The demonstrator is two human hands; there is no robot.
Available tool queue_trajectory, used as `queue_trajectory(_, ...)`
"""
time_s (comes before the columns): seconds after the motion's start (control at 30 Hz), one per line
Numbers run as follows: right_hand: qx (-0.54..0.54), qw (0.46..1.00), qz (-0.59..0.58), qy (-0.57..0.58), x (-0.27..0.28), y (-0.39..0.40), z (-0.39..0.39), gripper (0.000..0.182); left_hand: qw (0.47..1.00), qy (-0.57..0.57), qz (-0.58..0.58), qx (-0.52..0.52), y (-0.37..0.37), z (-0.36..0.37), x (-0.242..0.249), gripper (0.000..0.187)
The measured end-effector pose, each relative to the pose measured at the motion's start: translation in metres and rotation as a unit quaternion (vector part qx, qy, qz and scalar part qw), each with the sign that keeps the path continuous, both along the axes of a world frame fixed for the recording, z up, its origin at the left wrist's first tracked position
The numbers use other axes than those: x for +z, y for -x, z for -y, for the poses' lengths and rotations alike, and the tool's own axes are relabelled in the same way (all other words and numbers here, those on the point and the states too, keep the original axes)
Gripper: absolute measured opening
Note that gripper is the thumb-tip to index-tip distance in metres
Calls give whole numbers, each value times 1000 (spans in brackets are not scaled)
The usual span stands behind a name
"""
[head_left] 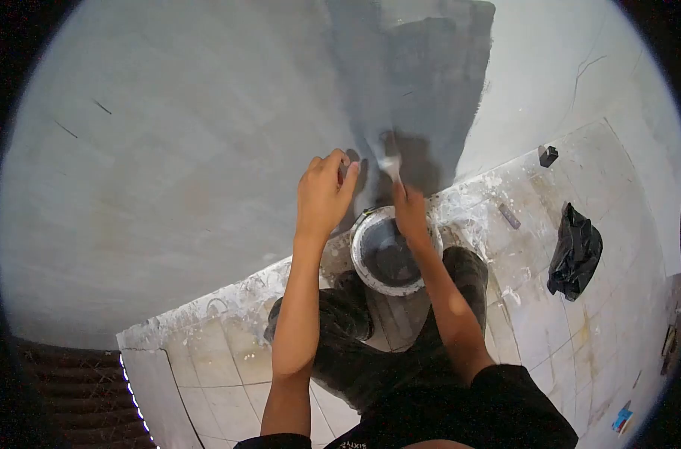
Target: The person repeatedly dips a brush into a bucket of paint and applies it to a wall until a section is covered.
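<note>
My right hand [410, 215] is wrapped round a paintbrush [390, 166], blurred by motion, with its bristle end up against the wall [191, 150]. Around the brush, a dark grey painted patch [430, 82] covers part of the lighter wall. Just below this hand stands a paint-smeared round bucket [357, 263] with dark grey paint [385, 251] inside. To the left, my left hand [326, 191] is raised close to the wall, its fingers loosely bent and the thumb apart from them. Nothing shows in its grasp.
My knees flank the bucket on a tiled floor [550, 322], spattered white along the wall's base. At the right lie a black plastic bag [576, 254], a small black box [548, 156] and a greyish oblong piece [509, 216]. A dark slatted surface [78, 389] is at lower left.
</note>
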State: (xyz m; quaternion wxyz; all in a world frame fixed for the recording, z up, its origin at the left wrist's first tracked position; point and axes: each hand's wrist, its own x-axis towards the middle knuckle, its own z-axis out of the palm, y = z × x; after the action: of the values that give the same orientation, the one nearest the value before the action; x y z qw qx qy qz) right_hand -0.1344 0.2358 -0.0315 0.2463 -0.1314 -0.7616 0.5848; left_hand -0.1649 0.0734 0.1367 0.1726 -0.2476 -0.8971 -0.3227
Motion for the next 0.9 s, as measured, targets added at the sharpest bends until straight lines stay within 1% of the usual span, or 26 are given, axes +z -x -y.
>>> queue_trajectory(0.03, 11, 997, 62, 35, -46, -12, -1, 50, 1000, -4, -1, 3, 2, 0, 1, 22)
queue_trajectory(0.07, 21, 989, 128, 71, -74, -28, -1, 50, 1000, -7, 3, 5, 1, 0, 0, 22)
queue_trajectory(0.17, -7, 967, 244, 72, -77, -51, 2, 49, 1000, 6, 2, 5, 4, 2, -2, 22)
queue_trajectory(0.2, -3, 980, 190, 51, -68, -45, 2, 50, 1000, 12, 1, 5, 4, 2, -4, 22)
queue_trajectory(0.27, 1, 997, 81, 12, -21, -17, 1, 51, 1000, 9, 2, 3, 2, -1, -3, 22)
queue_trajectory(0.33, 5, 999, 22, 29, 84, 3, -1, 56, 1000, 13, 3, -1, 3, -3, -2, 23)
queue_trajectory(0.4, 37, 997, -18, 66, 146, 3, -4, 58, 1000, 25, 10, -5, 5, -3, -4, 24)
queue_trajectory(0.47, 37, 992, -88, 76, 184, -6, 1, 57, 999, 30, -5, -11, 7, -6, -4, 24)
queue_trajectory(0.5, 39, 988, -121, 82, 194, -10, 4, 56, 999, 33, -11, -12, 7, -7, -4, 24)
queue_trajectory(0.6, 71, 982, -132, 113, 204, -3, 0, 55, 999, 31, -6, -19, 3, -8, -3, 24)
queue_trajectory(0.63, 67, 985, -115, 113, 188, 4, 0, 55, 999, 34, -2, -17, 2, -7, -4, 24)
queue_trajectory(0.7, 59, 989, -85, 110, 116, 28, 0, 55, 999, 36, 2, -13, 2, -7, -3, 24)
queue_trajectory(0.77, 10, 999, -33, 25, 42, 21, -1, 56, 999, 32, -12, -16, 0, -6, -4, 24)
queue_trajectory(0.83, 39, 997, 6, 65, -36, 4, -2, 57, 1000, 21, -15, -14, 0, -4, -3, 23)
queue_trajectory(0.9, 36, 992, 91, 81, -80, -21, -3, 58, 1000, 3, -1, -7, -5, -4, -3, 21)
